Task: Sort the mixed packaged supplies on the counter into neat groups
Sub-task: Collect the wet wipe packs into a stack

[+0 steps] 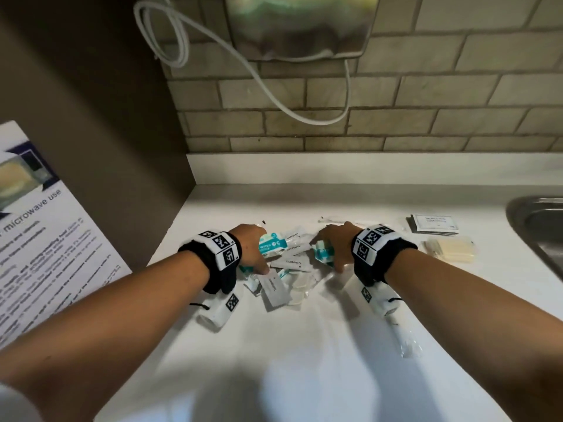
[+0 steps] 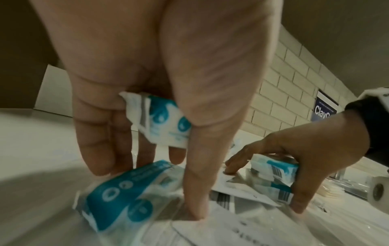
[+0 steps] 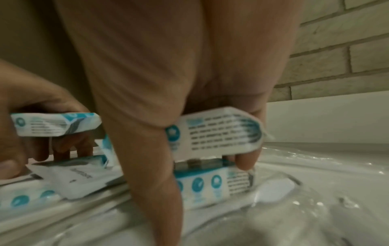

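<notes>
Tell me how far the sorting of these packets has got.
Early. Done: a stack of dark-edged sachets and a pile of pale yellowish packs sit apart near the sink. In hand: the left hand holds a teal wipe packet, and the right hand has a grip on another teal packet. Left: the mixed heap of toothpaste sachets, wipes and clear wrappers between the hands.

White counter bearing a central heap of teal-and-white packets, with dark sachets and pale yellow packets grouped near the sink.
</notes>
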`<state>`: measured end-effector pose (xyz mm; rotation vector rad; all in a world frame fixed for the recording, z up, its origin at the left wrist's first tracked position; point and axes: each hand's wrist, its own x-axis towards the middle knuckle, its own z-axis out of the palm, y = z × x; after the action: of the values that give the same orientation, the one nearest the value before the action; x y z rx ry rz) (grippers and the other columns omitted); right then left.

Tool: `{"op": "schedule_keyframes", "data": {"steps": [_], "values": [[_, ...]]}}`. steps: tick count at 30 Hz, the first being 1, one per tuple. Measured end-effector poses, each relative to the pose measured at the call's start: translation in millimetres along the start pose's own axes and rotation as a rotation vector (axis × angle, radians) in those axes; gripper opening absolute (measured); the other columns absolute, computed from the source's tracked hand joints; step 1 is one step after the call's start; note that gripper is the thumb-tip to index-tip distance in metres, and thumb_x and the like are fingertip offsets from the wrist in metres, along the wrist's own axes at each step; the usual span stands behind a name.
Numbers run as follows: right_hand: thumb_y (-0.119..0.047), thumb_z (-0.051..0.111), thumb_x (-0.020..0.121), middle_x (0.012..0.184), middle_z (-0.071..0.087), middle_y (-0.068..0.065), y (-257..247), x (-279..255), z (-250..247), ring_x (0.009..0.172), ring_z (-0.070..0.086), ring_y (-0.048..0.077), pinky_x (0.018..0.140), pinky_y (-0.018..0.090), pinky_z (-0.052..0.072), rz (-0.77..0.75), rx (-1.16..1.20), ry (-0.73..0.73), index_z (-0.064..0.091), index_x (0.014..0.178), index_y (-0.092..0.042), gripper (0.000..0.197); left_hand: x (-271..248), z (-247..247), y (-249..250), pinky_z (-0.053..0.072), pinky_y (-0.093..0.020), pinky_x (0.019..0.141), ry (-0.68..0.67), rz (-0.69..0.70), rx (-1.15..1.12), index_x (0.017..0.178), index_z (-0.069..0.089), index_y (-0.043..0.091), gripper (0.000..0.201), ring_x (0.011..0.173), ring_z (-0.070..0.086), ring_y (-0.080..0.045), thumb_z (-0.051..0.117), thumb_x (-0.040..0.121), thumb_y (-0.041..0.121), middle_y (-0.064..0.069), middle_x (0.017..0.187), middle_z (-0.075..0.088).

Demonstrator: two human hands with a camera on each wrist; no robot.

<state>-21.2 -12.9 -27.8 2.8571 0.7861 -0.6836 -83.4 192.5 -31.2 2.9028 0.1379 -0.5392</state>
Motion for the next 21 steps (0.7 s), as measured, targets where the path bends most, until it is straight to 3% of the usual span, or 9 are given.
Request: {"op": "schedule_keyframes", "data": {"steps": [3, 6, 10, 13, 18, 21], "values": [[-0.027, 0.09, 0.055, 0.121, 0.062, -0.004, -3.7, -0.4, 0.5, 0.114, 0.057, 0.028, 0.097, 0.039, 0.05, 0.006, -0.016, 0.01, 0.059, 0.128, -0.036, 0.08, 0.1, 2.9, -2.5, 0.047, -0.029, 0.07, 0.052, -0.015, -0.075, 0.101, 0.056, 0.016, 0.051, 0.085, 0.059, -0.019, 0.086, 0.065, 0.037, 0.001, 0.095, 0.062], [-0.035, 0.088, 0.058, 0.118, 0.064, -0.003, -2.0, -7.0, 0.1, 0.108, 0.061, 0.025, 0.092, 0.036, 0.051, 0.038, -0.046, 0.013, 0.062, 0.12, -0.03, 0.068, -2.5, 5.9, -5.4, 0.053, -0.031, 0.072, 0.131, -0.052, -0.225, 0.099, 0.059, 0.014, 0.049, 0.085, 0.063, -0.018, 0.089, 0.062, 0.025, 0.001, 0.095, 0.066], [-0.04, 0.086, 0.062, 0.119, 0.063, -0.003, -0.4, -16.1, 1.3, 0.111, 0.059, 0.024, 0.092, 0.034, 0.048, 0.065, -0.044, -0.023, 0.062, 0.117, -0.024, 0.062, -7.3, 8.4, -7.1, 0.058, -0.034, 0.076, 0.06, -0.029, -0.31, 0.099, 0.061, 0.017, 0.043, 0.084, 0.067, -0.018, 0.086, 0.064, 0.016, -0.001, 0.095, 0.07], [-0.045, 0.083, 0.066, 0.117, 0.065, -0.001, -3.5, -24.9, -1.6, 0.108, 0.06, 0.024, 0.092, 0.035, 0.049, 0.093, -0.007, -0.034, 0.063, 0.116, -0.021, 0.06, -11.3, 10.8, -6.4, 0.056, -0.032, 0.073, 0.082, -0.029, -0.323, 0.098, 0.06, 0.016, 0.044, 0.085, 0.065, -0.019, 0.086, 0.063, 0.015, -0.001, 0.094, 0.069], [-0.064, 0.077, 0.063, 0.097, 0.068, -0.001, -16.2, -47.7, -18.2, 0.092, 0.064, 0.023, 0.08, 0.03, 0.051, 0.133, 0.015, 0.094, 0.066, 0.102, -0.02, 0.06, -24.4, -6.7, -14.7, 0.048, -0.023, 0.06, 0.269, -0.018, -0.432, 0.093, 0.058, 0.015, 0.03, 0.078, 0.064, -0.016, 0.078, 0.07, 0.011, 0.0, 0.09, 0.067], [-0.067, 0.068, 0.072, 0.086, 0.065, -0.002, -38.0, -57.1, -24.9, 0.084, 0.061, 0.019, 0.076, 0.031, 0.05, 0.044, 0.1, 0.137, 0.061, 0.086, -0.019, 0.051, -40.3, -30.6, -29.2, 0.045, -0.022, 0.055, 0.389, -0.007, -0.492, 0.091, 0.058, 0.016, 0.026, 0.072, 0.062, -0.012, 0.075, 0.072, 0.012, 0.004, 0.082, 0.064]]}}
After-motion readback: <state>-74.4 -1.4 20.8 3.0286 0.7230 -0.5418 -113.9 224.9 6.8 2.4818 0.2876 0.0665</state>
